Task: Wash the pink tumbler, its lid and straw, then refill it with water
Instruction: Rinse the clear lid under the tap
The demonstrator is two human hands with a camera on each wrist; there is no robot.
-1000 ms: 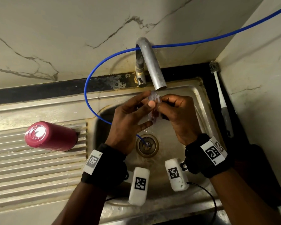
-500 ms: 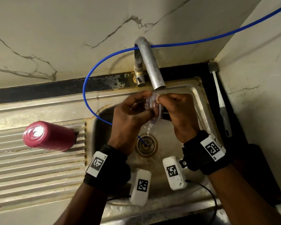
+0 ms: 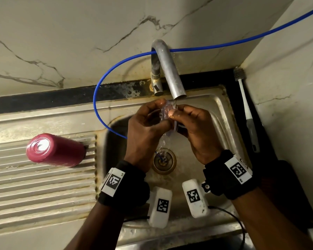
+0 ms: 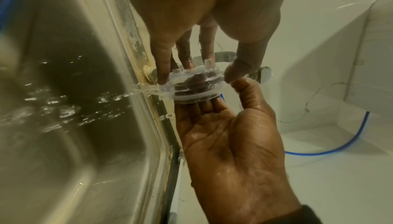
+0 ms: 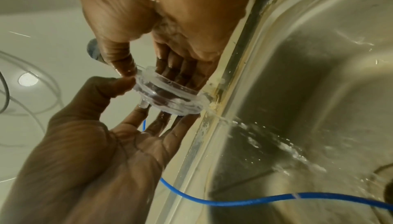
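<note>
Lid rinse under the tap; tumbler set aside on the drainboard.

The pink metal tumbler [image 3: 55, 150] lies on its side on the ribbed steel drainboard [image 3: 42, 192], as it did a second ago. The left hand [image 3: 145, 134] and right hand [image 3: 201, 130], raised slightly closer to the curved steel tap [image 3: 170, 73] since then, pinch the clear round plastic lid [image 4: 195, 84] by its rim, fingers curled. The rinse likely continues. Only the wrist views show water streaming off the lid. No straw is visible.
</note>
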